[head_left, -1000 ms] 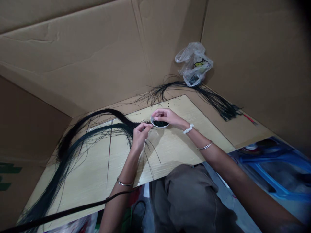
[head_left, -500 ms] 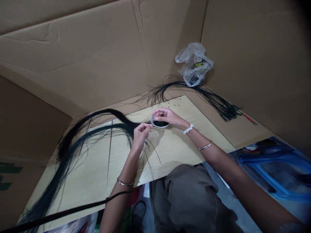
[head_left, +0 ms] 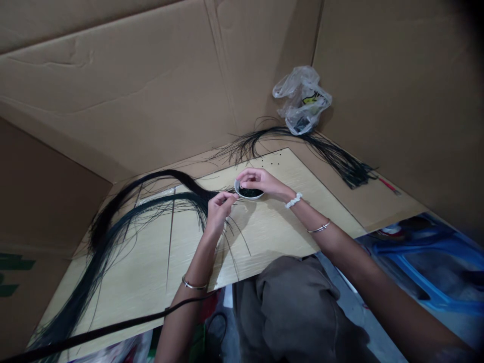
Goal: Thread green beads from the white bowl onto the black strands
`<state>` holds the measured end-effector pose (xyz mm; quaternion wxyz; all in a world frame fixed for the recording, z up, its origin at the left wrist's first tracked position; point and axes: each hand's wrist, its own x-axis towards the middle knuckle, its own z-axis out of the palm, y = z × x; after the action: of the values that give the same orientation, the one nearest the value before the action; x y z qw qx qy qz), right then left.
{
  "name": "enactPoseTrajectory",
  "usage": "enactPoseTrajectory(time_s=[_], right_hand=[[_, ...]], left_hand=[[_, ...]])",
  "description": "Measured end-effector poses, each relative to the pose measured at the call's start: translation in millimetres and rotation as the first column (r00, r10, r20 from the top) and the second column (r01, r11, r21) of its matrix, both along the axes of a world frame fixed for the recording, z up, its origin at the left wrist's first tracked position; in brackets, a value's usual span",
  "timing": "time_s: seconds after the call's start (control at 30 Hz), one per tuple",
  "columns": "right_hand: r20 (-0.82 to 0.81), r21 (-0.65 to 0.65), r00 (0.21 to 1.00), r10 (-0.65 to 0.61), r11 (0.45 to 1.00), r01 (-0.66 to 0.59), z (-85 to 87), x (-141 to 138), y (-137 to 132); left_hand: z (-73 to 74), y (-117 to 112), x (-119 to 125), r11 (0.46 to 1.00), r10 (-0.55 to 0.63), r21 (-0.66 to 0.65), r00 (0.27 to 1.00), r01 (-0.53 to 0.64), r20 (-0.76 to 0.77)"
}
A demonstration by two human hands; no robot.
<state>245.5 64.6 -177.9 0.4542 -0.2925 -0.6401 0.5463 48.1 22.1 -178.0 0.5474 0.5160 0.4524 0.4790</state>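
My left hand (head_left: 220, 209) is closed in a pinch at the bowl's left edge, with thin dark strands at its fingertips. More dark strands (head_left: 196, 197) run from behind this hand to the left in a long, bent bundle. A small white bowl (head_left: 254, 197) holds a heap of tiny dark pieces (head_left: 250, 192). Over the bowl's far rim is my right hand (head_left: 257, 180), thumb and forefinger pinched together low at its left side. Whatever sits between those right fingertips is too small to make out.
Cardboard walls (head_left: 151, 91) enclose a pale board (head_left: 280, 222). At the back, a clear plastic bag (head_left: 304, 103) sits by a second dark strand bundle (head_left: 336, 161). A red-handled tool (head_left: 388, 185) lies at right, beyond tiny dark specks. A blue plastic stool (head_left: 416, 275) stands below.
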Motion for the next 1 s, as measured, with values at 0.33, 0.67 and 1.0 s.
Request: enactPoseTrajectory(time_s=[0.33,0.67,1.0], right_hand=[[-0.016,-0.058,1.000,-0.015,0.998,0.014,-5.0,-0.1,3.1],[-0.010,-0.052,1.000,-0.017,0.999,0.017,-5.9,0.0,3.5],[-0.012,-0.038,1.000,-0.010,0.999,0.009,-4.7,-0.3,2.5]], left_hand=[[2.0,-1.5,0.6,1.000,0.007,0.003,1.000,-0.007,0.013],[2.0,-1.9,0.5,1.000,0.011,0.004,1.000,-0.011,0.011],[1.7,-1.4,0.6,1.000,0.019,-0.010,1.000,-0.019,0.014]])
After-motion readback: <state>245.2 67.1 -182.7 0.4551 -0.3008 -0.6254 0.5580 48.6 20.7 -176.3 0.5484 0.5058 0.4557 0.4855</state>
